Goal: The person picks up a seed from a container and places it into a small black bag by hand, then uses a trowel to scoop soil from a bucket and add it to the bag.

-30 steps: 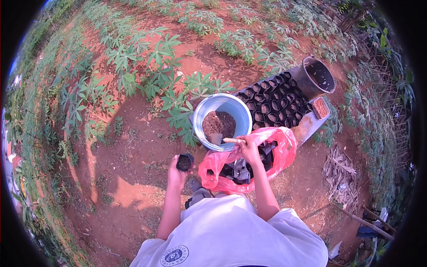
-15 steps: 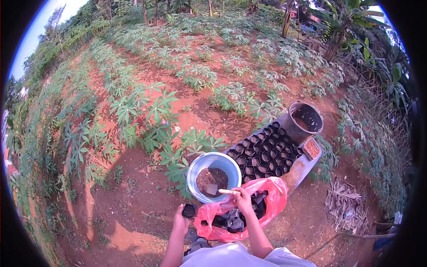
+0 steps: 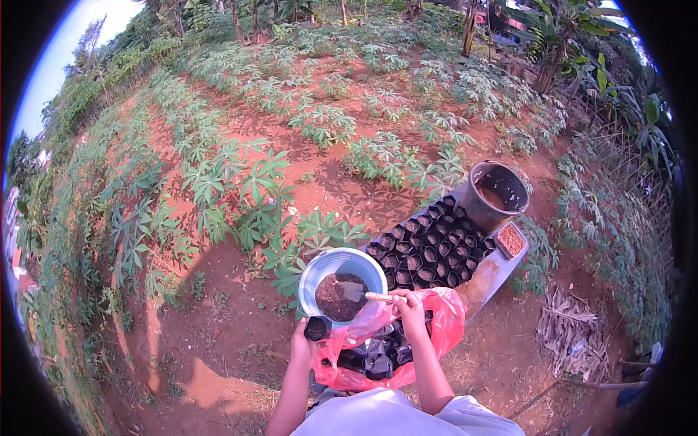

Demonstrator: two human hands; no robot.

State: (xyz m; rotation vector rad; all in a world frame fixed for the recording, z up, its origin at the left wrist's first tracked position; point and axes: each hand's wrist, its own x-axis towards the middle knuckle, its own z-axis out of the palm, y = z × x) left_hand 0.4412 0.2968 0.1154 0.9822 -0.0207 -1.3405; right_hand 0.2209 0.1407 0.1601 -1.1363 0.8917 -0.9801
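My left hand (image 3: 302, 344) is closed round a small black planting bag (image 3: 317, 328), held upright at the near left rim of the light-blue bucket (image 3: 306, 282). Dark brown soil (image 3: 331, 296) covers the bucket's bottom. The wooden handle of a small trowel (image 3: 354, 291) is gripped in my right hand (image 3: 409, 309), and its metal blade lies over the soil inside the bucket. Below my right hand a pink plastic bag (image 3: 452, 314) gapes around several black planting bags (image 3: 378, 356); its edge laps against the bucket.
On a long board (image 3: 488, 282) to the right stand rows of soil-filled black bags (image 3: 429, 254), a dark bucket (image 3: 476, 190) and a tray of reddish grains (image 3: 511, 240). Leafy plants (image 3: 280, 251) grow close beyond the blue bucket. Dry leaves (image 3: 572, 336) lie at right.
My left hand has raised the black planting bag closer to the bucket. My right hand has moved slightly right and up, and the trowel blade has shifted up and right over the soil.
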